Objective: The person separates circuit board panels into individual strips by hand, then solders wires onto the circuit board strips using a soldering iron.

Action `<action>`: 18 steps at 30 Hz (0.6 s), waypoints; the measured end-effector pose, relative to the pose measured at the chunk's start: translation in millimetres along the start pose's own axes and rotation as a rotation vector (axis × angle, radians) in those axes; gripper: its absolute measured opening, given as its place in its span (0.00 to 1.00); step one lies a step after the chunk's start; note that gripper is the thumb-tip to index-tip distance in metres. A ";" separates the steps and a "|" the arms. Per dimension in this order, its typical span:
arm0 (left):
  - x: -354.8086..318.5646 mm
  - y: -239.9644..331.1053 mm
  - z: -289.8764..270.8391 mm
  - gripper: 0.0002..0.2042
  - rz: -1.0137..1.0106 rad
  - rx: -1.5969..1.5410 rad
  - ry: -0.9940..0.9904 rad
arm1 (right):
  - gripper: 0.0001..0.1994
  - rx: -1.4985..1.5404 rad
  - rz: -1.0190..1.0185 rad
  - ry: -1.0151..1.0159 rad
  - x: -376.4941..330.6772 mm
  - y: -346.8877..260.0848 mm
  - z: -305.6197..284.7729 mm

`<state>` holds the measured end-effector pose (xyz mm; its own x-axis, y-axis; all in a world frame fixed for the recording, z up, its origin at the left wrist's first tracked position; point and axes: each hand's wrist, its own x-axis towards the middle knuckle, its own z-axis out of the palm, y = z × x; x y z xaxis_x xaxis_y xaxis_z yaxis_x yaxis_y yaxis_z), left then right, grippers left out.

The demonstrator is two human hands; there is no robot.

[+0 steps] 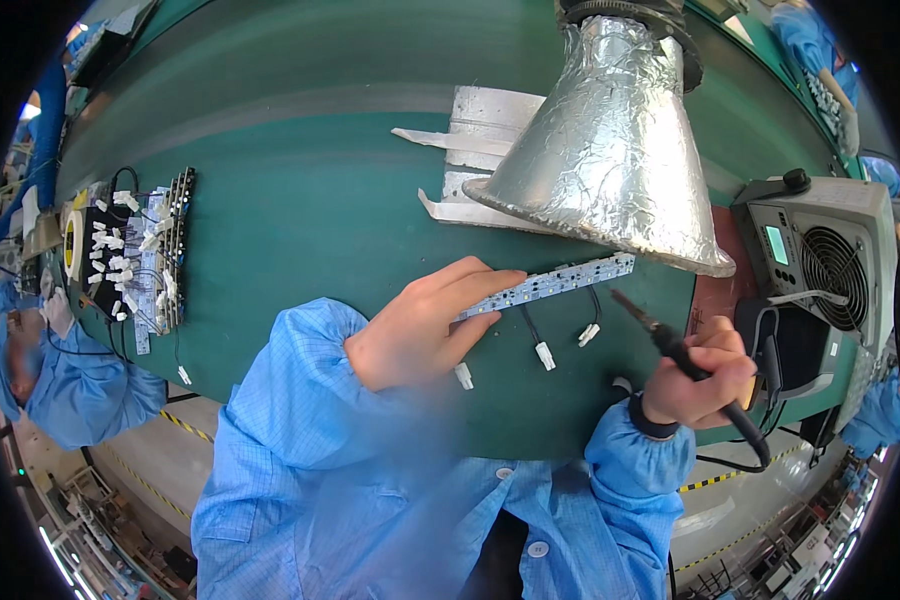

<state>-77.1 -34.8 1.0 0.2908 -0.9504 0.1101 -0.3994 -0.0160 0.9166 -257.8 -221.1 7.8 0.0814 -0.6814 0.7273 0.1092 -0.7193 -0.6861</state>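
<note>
My left hand is closed on the left end of a pale LED strip board, thumb on the near edge and fingers on the far one. Short black leads hang from the board's near side, ending in white plug connectors. A soldering iron with a dark handle is gripped in my right hand. Its tip points up and left, a little apart from the board's right end. The iron's cable loops down below that hand. A black band circles my right wrist.
A foil-covered fume hood hangs over a white metal plate behind the board. Several wired LED boards lie at the left, near a co-worker's blue sleeve. A soldering station with a fan grille stands at the right.
</note>
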 end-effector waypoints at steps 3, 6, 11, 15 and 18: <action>0.1 1.8 -0.2 0.21 0.001 0.007 0.005 | 0.23 -0.013 0.050 0.130 18.7 5.7 -5.0; 0.5 3.2 1.2 0.20 0.002 0.021 0.018 | 0.22 -0.065 0.031 0.118 19.3 15.5 -9.9; 1.8 7.2 0.6 0.20 -0.017 0.028 0.013 | 0.21 -0.074 0.003 0.033 16.8 17.9 -7.7; 2.4 6.8 1.7 0.20 -0.016 0.030 0.034 | 0.21 -0.111 0.039 -0.003 14.9 17.1 -11.1; 3.2 9.1 1.9 0.20 -0.036 0.022 0.024 | 0.21 -0.133 0.048 0.052 12.1 18.3 -8.4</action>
<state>-81.5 -38.6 9.0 0.3264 -0.9413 0.0862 -0.4070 -0.0576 0.9116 -263.1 -243.6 4.0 0.0317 -0.7193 0.6940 -0.0256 -0.6947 -0.7189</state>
